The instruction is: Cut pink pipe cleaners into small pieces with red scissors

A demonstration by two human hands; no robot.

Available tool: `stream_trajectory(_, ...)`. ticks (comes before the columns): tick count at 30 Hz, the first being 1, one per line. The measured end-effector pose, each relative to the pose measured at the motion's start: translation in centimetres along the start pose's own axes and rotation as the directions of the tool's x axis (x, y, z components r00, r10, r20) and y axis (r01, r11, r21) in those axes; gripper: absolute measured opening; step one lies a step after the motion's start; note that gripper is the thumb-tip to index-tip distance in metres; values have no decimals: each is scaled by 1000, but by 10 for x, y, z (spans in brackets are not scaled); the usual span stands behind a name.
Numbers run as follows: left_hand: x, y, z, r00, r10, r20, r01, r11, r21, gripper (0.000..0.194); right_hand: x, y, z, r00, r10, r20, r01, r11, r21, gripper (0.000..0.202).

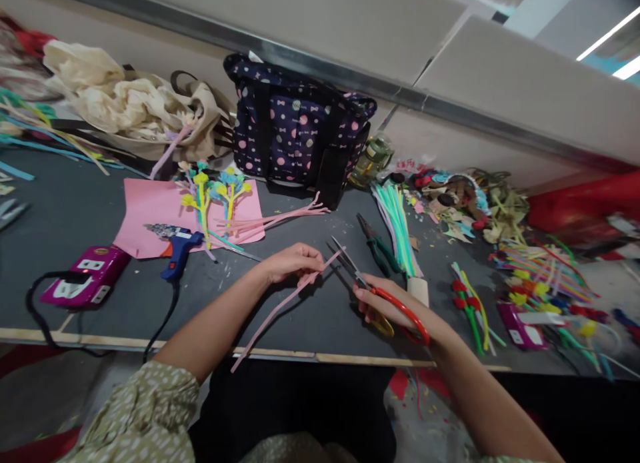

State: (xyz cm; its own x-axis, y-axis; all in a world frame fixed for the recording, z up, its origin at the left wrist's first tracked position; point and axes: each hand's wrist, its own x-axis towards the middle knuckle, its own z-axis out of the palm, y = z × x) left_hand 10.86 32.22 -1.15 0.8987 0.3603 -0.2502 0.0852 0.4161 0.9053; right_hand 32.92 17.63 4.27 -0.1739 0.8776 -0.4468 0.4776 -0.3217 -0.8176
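My left hand (296, 263) pinches a pink pipe cleaner (273, 314) near its upper end. The long tail of the stem hangs down past the table's front edge. My right hand (373, 296) grips scissors (395, 306) with orange-red handles. Their blades stand apart around the short tip that sticks out beyond my left fingers; whether they touch it I cannot tell. More pink pipe cleaners (285, 218) lie behind my left hand on a pink sheet (145, 216). Dark green-handled pliers (377, 246) rest just beyond my right hand.
A blue glue gun (179, 250) lies at left, near a purple power strip (87, 276). A dark patterned bag (297, 126) stands at the back beside a glass jar (373, 160). Green and lilac pipe cleaners (397, 223) lie bundled right of centre. Yellow pipe-cleaner flowers (201, 200) lie on the sheet.
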Motion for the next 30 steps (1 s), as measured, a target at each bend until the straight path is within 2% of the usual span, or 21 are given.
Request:
stream_trajectory(7, 1, 1, 3, 999, -49, -19, 49, 999, 11, 25, 5, 0, -1, 1000, -18, 6, 18, 999, -42, 32)
stream_trajectory(20, 5, -2, -1, 995, -100, -24, 100, 995, -14, 23, 18, 8, -1, 1000, 23, 14, -22, 998, -64, 32)
stream_trajectory(25, 4, -4, -5, 991, -118, -64, 120, 992, 27, 26, 21, -1, -3, 994, 102, 34, -100, 994, -53, 32)
stream_trajectory(30, 3, -3, -4, 987, -109, -116, 120, 989, 91, 27, 28, -19, -9, 968, 237, 85, -222, 963, -154, 30)
